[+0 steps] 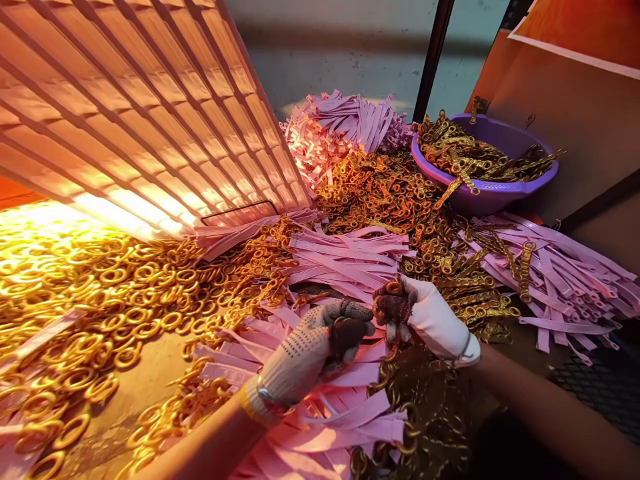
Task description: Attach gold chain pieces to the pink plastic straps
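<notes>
My left hand (313, 353), in a knitted glove with dark dots and stained fingertips, is closed, thumb and forefinger pinched together; anything between them is too small to make out. Close by its fingertips, my right hand (433, 317), in a white glove with blackened fingers, is closed on a small ring-ended metal piece (394, 288) whose other end is hidden. Below both hands lies a heap of pink straps (350, 393). Gold-coloured metal rings (409, 430) hang about the straps' ends by my right wrist. Another bundle of pink straps (345, 257) sits just beyond my fingers.
Loose gold rings (135, 313) cover the table's left side under a bright glow. A slatted panel (150, 113) leans over them. Brass-coloured linked pieces (390, 193) are piled behind; more fill a purple basin (495, 193). Straps lie at right (555, 280) and at the back (350, 120).
</notes>
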Demonstrator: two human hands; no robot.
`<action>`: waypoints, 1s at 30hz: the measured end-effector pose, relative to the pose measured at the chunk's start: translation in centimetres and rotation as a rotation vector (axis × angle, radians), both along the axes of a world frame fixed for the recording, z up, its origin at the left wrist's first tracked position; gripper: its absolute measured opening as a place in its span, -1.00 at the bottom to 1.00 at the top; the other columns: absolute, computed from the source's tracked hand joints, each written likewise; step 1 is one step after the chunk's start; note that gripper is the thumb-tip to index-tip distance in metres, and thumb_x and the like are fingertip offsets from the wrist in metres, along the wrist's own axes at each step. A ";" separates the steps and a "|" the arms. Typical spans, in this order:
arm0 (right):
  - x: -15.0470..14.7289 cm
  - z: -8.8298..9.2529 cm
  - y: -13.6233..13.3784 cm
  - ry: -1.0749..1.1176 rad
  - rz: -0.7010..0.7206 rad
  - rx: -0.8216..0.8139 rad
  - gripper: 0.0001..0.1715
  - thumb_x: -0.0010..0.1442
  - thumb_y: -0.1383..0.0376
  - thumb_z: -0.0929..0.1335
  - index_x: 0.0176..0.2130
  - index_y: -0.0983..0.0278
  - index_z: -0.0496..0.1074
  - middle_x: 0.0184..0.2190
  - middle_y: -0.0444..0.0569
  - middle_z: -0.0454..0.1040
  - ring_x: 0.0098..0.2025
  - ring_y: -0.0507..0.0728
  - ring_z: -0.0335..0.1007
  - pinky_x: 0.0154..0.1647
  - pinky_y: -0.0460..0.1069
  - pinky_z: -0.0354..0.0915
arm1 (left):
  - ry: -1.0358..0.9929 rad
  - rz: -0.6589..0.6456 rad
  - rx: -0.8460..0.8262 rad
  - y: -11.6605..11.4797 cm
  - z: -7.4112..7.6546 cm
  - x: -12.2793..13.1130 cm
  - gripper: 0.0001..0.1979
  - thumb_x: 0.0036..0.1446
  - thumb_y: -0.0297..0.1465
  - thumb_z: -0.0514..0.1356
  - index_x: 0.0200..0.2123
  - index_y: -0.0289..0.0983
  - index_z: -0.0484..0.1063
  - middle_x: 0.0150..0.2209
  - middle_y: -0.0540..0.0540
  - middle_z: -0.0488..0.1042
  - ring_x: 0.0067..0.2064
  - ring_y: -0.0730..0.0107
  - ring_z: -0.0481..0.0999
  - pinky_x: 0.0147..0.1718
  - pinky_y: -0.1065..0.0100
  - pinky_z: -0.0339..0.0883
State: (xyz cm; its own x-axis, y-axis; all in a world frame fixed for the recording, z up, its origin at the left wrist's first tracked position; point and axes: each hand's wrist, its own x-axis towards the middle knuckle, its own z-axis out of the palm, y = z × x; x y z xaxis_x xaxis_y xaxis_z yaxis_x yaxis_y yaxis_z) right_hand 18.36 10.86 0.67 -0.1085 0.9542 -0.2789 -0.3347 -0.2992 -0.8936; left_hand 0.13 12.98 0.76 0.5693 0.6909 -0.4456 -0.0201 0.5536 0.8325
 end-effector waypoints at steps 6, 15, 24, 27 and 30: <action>-0.5 -1.1 -0.3 -0.214 0.046 0.155 -0.59 0.08 -0.01 0.46 -0.34 0.27 0.38 -0.50 -0.12 0.48 -0.58 -0.03 0.23 -0.60 -0.11 0.23 | 0.002 0.067 0.002 -0.9 -0.8 1.1 -0.69 0.04 -0.19 0.32 -0.33 -0.26 0.33 -0.67 0.15 0.21 -0.68 0.64 0.02 -0.73 0.57 -0.09; -0.1 1.9 -1.3 -1.618 0.359 0.454 -0.72 0.19 0.42 0.28 -0.08 0.27 0.38 -0.20 0.09 0.50 -0.24 0.17 0.43 -0.28 -0.01 0.28 | 0.244 -0.046 0.276 0.1 -0.3 0.3 -0.70 0.13 -0.16 0.22 -0.42 -0.27 0.29 -0.64 0.10 0.25 -0.64 0.61 0.11 -0.70 0.59 -0.03; 0.5 2.2 0.3 -1.454 0.150 0.798 -0.88 0.18 0.27 0.28 -0.36 0.27 0.36 -0.43 -0.04 0.41 -0.39 0.08 0.26 -0.37 -0.03 0.09 | 0.084 -0.158 0.184 3.3 2.2 -0.1 -0.78 0.07 -0.23 0.20 -0.41 -0.25 0.28 -0.65 0.12 0.20 -0.68 0.64 0.05 -0.73 0.60 -0.05; 0.9 2.6 0.9 -1.349 0.217 0.796 -0.85 0.16 0.25 0.29 -0.41 0.26 0.35 -0.50 -0.11 0.37 -0.46 0.04 0.18 -0.41 -0.05 0.06 | 0.152 -0.157 0.234 3.6 2.4 0.1 -0.79 0.04 -0.26 0.21 -0.44 -0.27 0.28 -0.63 0.10 0.20 -0.65 0.63 0.12 -0.71 0.61 -0.02; 0.8 3.3 0.7 -1.512 0.282 0.876 -0.83 0.08 0.22 0.32 -0.35 0.27 0.43 -0.44 -0.01 0.44 -0.41 0.10 0.23 -0.38 0.00 0.06 | 0.113 -0.195 0.161 3.7 2.2 0.5 -0.80 0.05 -0.26 0.20 -0.40 -0.26 0.27 -0.63 0.11 0.21 -0.66 0.63 0.09 -0.72 0.60 -0.05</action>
State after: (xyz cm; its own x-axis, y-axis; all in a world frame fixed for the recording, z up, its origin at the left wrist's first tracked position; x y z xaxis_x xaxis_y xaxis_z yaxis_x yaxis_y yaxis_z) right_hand 19.18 11.57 3.95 -0.4357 0.8638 0.2531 0.8300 0.4943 -0.2583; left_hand 0.64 16.67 2.99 0.6514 0.6402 -0.4073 0.1723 0.3980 0.9011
